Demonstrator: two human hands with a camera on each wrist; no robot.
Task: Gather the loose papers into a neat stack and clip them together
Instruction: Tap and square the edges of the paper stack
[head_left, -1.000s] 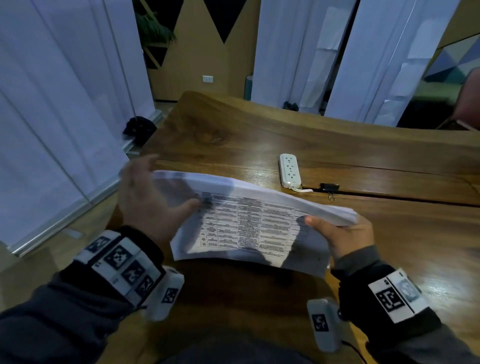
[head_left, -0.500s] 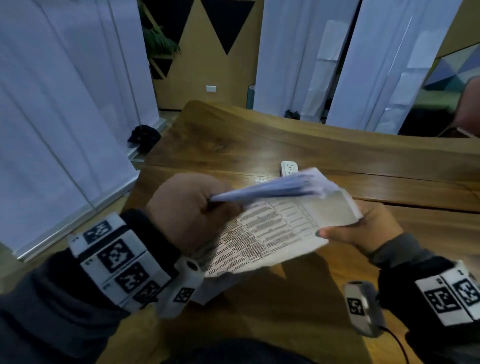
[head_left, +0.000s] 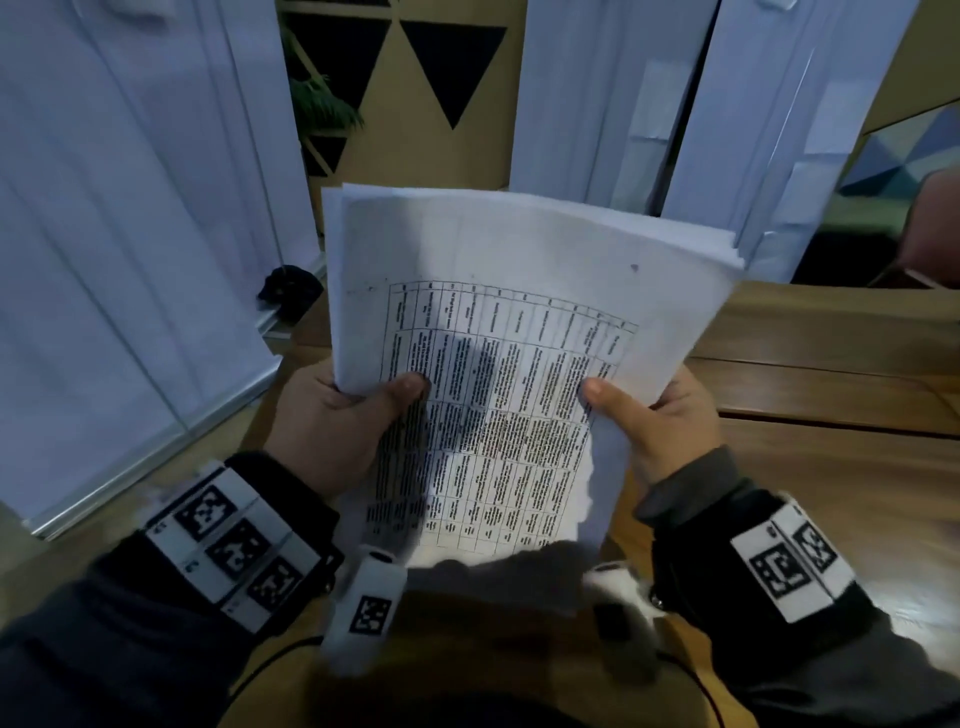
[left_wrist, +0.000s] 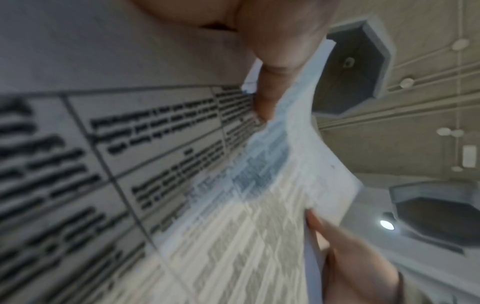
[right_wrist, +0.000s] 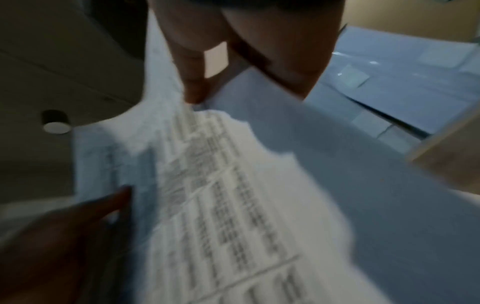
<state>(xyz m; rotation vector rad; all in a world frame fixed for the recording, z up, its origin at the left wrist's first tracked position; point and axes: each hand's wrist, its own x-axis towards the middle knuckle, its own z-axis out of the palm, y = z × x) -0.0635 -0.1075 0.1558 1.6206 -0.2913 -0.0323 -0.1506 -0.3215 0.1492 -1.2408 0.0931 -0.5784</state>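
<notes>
A stack of white papers (head_left: 519, 332) with a printed table on the top sheet stands upright in front of me, above the wooden table (head_left: 831, 395). My left hand (head_left: 337, 415) grips its left edge, thumb on the front sheet. My right hand (head_left: 660, 415) grips the right edge the same way. The sheets' top corners are fanned slightly out of line. Both wrist views are blurred: the left shows the papers (left_wrist: 182, 164) and my left hand (left_wrist: 280, 61), the right shows the papers (right_wrist: 233, 195) and my right hand (right_wrist: 197, 82). The papers hide the binder clip.
White curtains (head_left: 130, 234) hang to the left and behind the table. A dark object (head_left: 288, 296) lies on the floor by the left curtain. Bare wooden tabletop shows to the right of the papers.
The papers went from lying flat between my hands to standing upright and filling the middle of the view. Both hands shifted to grip the lower side edges. The power strip and binder clip became hidden.
</notes>
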